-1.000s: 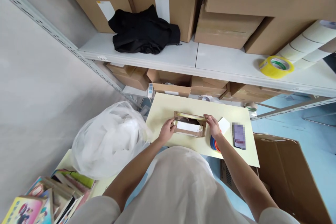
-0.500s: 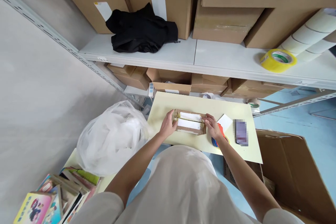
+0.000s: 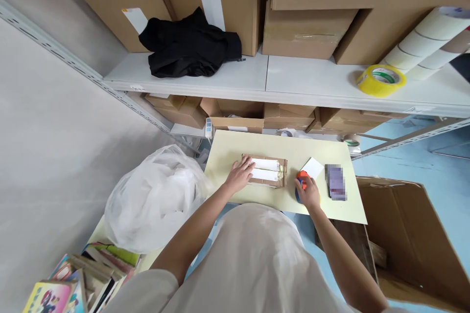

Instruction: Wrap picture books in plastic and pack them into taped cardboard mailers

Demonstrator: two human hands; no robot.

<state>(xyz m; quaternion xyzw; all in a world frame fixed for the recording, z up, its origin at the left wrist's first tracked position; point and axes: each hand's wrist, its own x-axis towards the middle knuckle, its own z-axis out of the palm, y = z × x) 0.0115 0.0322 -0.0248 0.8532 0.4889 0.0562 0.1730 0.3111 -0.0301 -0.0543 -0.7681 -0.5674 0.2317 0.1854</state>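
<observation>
On the pale yellow table (image 3: 227,144) lies a small brown cardboard package (image 3: 282,178) with two white strips along its top. My left hand (image 3: 240,172) rests on the package's left end, fingers stretched out flat. My right hand (image 3: 309,191) is closed around an orange and blue tape dispenser (image 3: 303,174) near the table's front edge, and covers much of it. Just behind the dispenser is a white card or pad (image 3: 314,167). A blurred, purple phone-like item (image 3: 335,183) lies farther right.
A white plastic bag (image 3: 154,200) bulges at the left, above stacked books (image 3: 99,274). Behind the table, a shelf (image 3: 293,76) carries cartons, a black garment (image 3: 191,46) and a yellow tape roll (image 3: 382,80). One large open carton (image 3: 404,230) stands at the right.
My right hand has left the package's right end and moved right and down onto the tape dispenser. My left hand has shifted from the package's side onto its top.
</observation>
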